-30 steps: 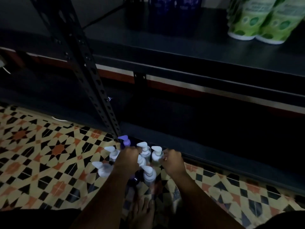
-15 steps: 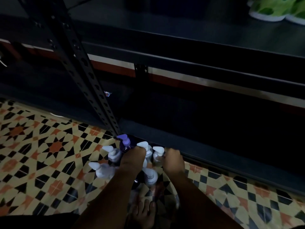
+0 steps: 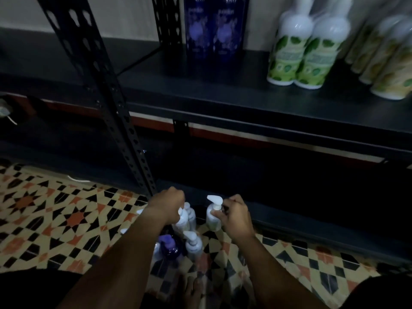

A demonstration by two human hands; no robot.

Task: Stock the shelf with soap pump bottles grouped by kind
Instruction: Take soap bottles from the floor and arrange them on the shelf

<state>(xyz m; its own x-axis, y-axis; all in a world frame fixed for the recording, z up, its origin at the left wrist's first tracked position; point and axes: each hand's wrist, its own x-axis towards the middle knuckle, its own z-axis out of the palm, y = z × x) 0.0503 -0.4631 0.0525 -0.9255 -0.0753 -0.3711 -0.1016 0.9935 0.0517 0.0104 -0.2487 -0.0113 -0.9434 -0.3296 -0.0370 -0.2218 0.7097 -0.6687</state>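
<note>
Several small pump bottles stand clustered on the tiled floor in front of the dark shelf (image 3: pixel 256 101). My right hand (image 3: pixel 234 217) grips a white pump bottle (image 3: pixel 213 216) by its neck and body, raised a little above the cluster. My left hand (image 3: pixel 168 202) is closed over the pump top of another white bottle (image 3: pixel 182 220). Below them sit a dark purple pump bottle (image 3: pixel 169 247) and one more white pump bottle (image 3: pixel 193 243). On the shelf board stand two tall dark purple bottles (image 3: pixel 214 30), white-and-green bottles (image 3: pixel 305 50) and pale yellow ones (image 3: pixel 388 61).
A black perforated upright post (image 3: pixel 107 90) of the shelf rises just left of my hands. The lower shelf level (image 3: pixel 289 175) is dark and deep. My bare foot (image 3: pixel 194 291) rests on the patterned floor tiles (image 3: pixel 55 219) below the cluster.
Both hands have lifted and separated, each now holding a white bottle out of the cluster. The camera has tilted up, bringing the bottles on the shelf into view.
</note>
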